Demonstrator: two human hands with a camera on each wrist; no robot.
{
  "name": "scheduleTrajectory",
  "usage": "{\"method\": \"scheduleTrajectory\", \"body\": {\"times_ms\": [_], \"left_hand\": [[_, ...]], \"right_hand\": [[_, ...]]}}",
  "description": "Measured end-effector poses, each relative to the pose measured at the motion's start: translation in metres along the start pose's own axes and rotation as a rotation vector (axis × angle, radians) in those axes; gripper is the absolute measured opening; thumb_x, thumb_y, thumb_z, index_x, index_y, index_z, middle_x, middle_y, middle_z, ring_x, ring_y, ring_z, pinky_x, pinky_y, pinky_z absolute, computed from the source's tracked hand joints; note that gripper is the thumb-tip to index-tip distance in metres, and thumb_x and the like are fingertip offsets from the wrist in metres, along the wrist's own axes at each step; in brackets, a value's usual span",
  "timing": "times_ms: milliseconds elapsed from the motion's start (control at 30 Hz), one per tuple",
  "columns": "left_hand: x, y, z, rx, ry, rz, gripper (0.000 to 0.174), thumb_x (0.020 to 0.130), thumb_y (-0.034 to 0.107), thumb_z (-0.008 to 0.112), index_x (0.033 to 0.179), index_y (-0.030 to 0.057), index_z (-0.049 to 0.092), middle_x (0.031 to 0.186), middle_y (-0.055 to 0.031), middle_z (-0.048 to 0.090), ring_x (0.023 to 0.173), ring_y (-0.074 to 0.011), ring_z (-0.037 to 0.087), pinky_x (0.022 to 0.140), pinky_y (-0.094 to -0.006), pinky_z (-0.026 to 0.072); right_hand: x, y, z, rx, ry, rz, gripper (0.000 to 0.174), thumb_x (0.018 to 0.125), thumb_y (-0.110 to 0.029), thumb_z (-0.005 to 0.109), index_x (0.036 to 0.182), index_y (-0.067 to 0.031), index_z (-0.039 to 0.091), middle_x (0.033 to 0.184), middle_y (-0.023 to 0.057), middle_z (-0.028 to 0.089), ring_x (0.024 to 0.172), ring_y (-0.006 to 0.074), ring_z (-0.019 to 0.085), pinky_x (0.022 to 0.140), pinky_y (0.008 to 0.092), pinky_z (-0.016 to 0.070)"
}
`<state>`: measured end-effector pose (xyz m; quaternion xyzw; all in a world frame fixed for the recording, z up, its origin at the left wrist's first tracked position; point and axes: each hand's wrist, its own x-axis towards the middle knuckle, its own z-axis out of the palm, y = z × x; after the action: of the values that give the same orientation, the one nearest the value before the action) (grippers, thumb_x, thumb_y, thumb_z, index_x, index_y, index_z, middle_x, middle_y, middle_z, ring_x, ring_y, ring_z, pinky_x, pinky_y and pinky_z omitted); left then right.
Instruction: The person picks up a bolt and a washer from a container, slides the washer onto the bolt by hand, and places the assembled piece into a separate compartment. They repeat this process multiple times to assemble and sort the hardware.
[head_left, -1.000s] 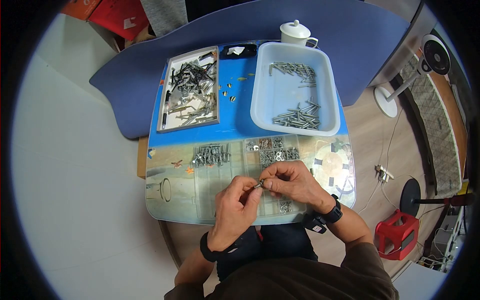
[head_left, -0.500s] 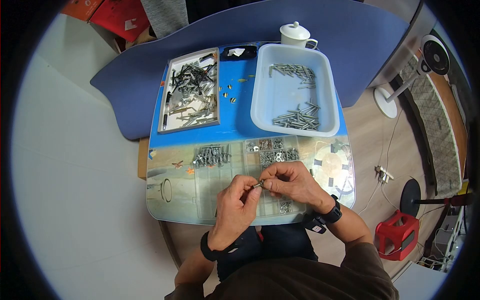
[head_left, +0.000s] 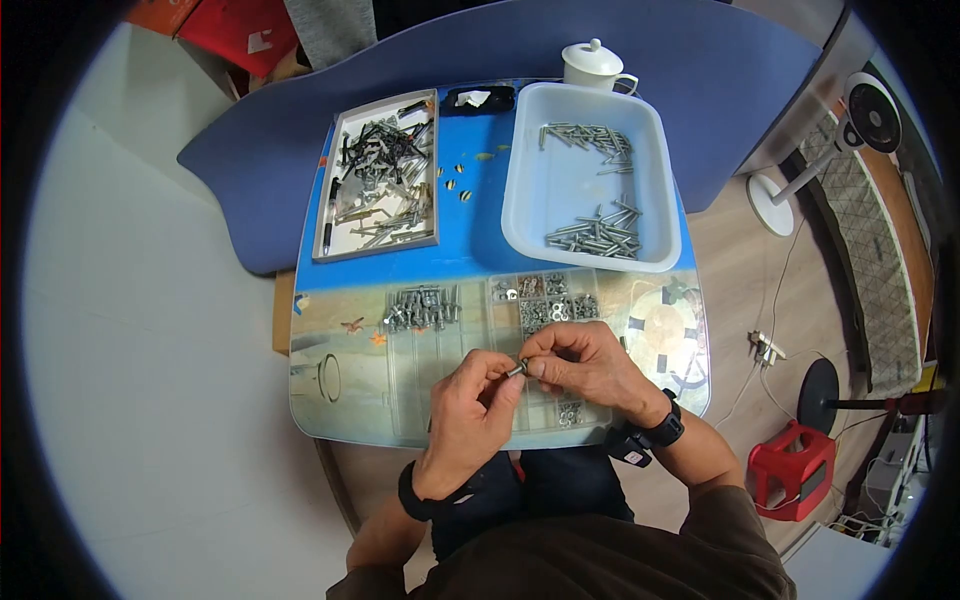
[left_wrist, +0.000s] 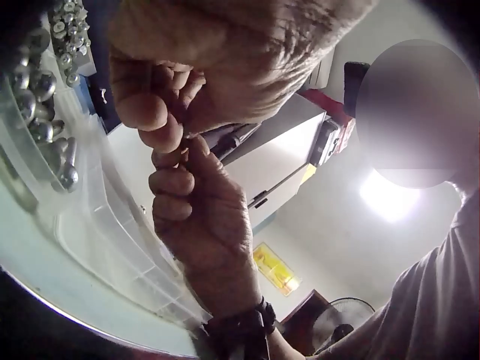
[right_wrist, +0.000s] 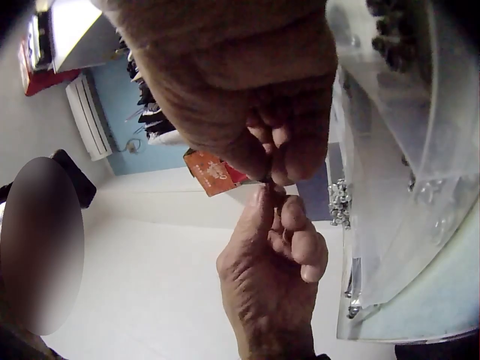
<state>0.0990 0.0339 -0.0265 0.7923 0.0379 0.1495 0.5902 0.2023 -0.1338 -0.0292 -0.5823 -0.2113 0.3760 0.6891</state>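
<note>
Over the front of the table, my left hand (head_left: pixel 470 408) holds a short silver bolt (head_left: pixel 517 370) between thumb and forefinger. Thumb and fingertips of my right hand (head_left: pixel 592 372) pinch the bolt's other end. In both wrist views the fingertips meet and hide most of the metal; whether a nut sits on that end, I cannot tell. Beneath the hands lies a clear divided organizer box (head_left: pixel 405 385). Its left half holds a group of bolts (head_left: pixel 423 310) in the back compartments. Small nuts and washers (head_left: pixel 545 312) fill several compartments of the right half.
A white plastic tub (head_left: pixel 512 215) with two piles of long screws stands at the back right. Left of it, a shallow box (head_left: pixel 326 200) holds mixed screws and a pen. Behind the tub is a lidded white cup (head_left: pixel 590 65). A blue partition (head_left: pixel 240 190) borders the table's far side.
Both hands stay in nearly the same place, fingertips together at the bolt. Slightly more of its silver shank shows now. The trays and organizer have not been moved.
</note>
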Motion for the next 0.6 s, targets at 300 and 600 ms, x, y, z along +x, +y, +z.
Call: {"method": "scheduleTrajectory", "body": {"times_ms": [300,600], "left_hand": [[0.004,0.01,-0.007,0.007,-0.161,-0.322,0.016,0.1,0.012,0.061,0.095,-0.0024,0.06,0.071,-0.0024,0.061,0.056,-0.0057,0.052,0.052,-0.0224,0.0417],[0.003,0.003,-0.005,0.085,-0.026,-0.03,0.013,0.098,0.011,0.063,0.094,-0.0012,0.06,0.068,-0.002,0.06,0.056,-0.0054,0.051,0.053,-0.0226,0.0415]], "right_hand": [[0.0,-0.003,0.001,0.008,0.001,0.022,0.012,0.098,-0.01,0.067,0.102,0.002,0.069,0.077,-0.0042,0.057,0.067,0.0033,0.05,0.058,0.021,0.0427],[0.0,-0.002,0.001,-0.011,0.004,0.009,0.013,0.098,-0.011,0.067,0.102,0.0016,0.069,0.077,-0.0038,0.059,0.068,0.0034,0.051,0.058,0.021,0.0433]]}}
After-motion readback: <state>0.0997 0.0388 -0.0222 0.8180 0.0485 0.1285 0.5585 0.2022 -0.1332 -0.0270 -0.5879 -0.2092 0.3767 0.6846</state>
